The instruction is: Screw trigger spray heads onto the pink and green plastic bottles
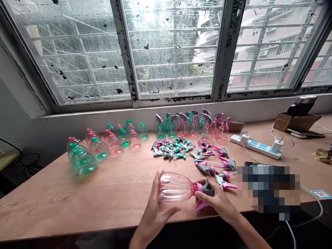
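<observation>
The left hand (155, 204) cups a pink spray bottle (176, 188) lying sideways above the table (116, 193) edge, while the right hand (215, 200) closes its grip around the trigger head (206, 189) (pink and grey) at the neck.

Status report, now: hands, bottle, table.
Left hand grips pink bottle lying sideways. Right hand on its spray head at the neck. Loose spray heads just beyond.

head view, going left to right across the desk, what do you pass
Capless green and pink plastic bottles → left hand → clear pink plastic bottle → right hand on its grey-pink trigger head → white power strip → brown cardboard box
</observation>
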`<state>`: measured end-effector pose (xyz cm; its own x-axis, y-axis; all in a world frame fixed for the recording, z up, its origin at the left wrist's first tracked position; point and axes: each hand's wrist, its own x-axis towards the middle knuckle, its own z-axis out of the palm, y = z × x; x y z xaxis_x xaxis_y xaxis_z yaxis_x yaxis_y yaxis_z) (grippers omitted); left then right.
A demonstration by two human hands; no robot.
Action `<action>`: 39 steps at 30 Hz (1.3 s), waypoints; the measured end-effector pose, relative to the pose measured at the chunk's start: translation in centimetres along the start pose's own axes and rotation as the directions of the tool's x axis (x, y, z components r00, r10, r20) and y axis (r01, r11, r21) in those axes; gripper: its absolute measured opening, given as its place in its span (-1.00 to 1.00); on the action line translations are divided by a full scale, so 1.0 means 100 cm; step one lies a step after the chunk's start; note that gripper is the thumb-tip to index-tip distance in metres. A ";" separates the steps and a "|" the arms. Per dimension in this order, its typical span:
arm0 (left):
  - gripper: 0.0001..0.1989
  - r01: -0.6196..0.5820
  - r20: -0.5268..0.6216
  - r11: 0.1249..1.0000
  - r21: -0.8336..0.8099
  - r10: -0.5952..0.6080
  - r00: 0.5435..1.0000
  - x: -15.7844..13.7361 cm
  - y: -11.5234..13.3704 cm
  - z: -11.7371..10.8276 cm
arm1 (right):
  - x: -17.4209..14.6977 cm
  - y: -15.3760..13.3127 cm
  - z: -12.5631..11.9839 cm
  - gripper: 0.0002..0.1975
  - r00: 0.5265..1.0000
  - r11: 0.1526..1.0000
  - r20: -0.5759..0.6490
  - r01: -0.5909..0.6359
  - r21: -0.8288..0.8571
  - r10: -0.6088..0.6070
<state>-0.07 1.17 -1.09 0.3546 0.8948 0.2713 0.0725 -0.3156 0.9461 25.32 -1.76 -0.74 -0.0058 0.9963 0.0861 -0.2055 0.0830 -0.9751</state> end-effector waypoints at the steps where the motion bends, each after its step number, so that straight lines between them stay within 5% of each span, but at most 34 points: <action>1: 0.12 0.008 0.002 1.000 -0.022 -0.008 1.000 0.000 0.001 0.000 | 0.000 0.000 0.000 -0.51 1.000 1.000 -0.003 0.000 0.000 0.000; 9: -0.12 -0.086 0.000 0.996 0.025 0.086 0.996 0.004 0.001 0.001 | 0.006 0.012 -0.009 -0.52 1.000 0.998 0.029 0.003 0.055 -0.004; 14: 0.07 -0.037 0.015 0.999 0.028 0.036 0.999 0.001 0.000 0.000 | 0.006 0.012 -0.010 -0.54 0.999 1.000 0.052 0.007 0.013 -0.007; 23: -0.14 -0.093 0.025 0.994 0.060 0.092 0.995 0.001 0.001 0.000 | 0.006 0.011 -0.012 -0.58 0.999 0.999 0.040 0.033 -0.020 -0.032; 28: 0.03 -0.031 0.026 1.000 0.001 0.031 0.999 0.000 0.003 0.000 | 0.005 0.008 -0.009 -0.56 0.999 0.998 0.017 0.030 -0.050 -0.029; 39: -0.11 -0.036 0.045 0.999 -0.031 0.037 0.998 -0.001 0.007 0.002 | 0.006 0.011 -0.010 -0.57 1.000 0.998 0.010 0.011 0.062 -0.012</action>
<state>0.10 0.85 -0.45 0.3983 0.8675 0.2981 0.0306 -0.3373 0.9409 26.03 -1.01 -1.98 -0.0131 0.9950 0.0995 -0.2660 0.0924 -0.9595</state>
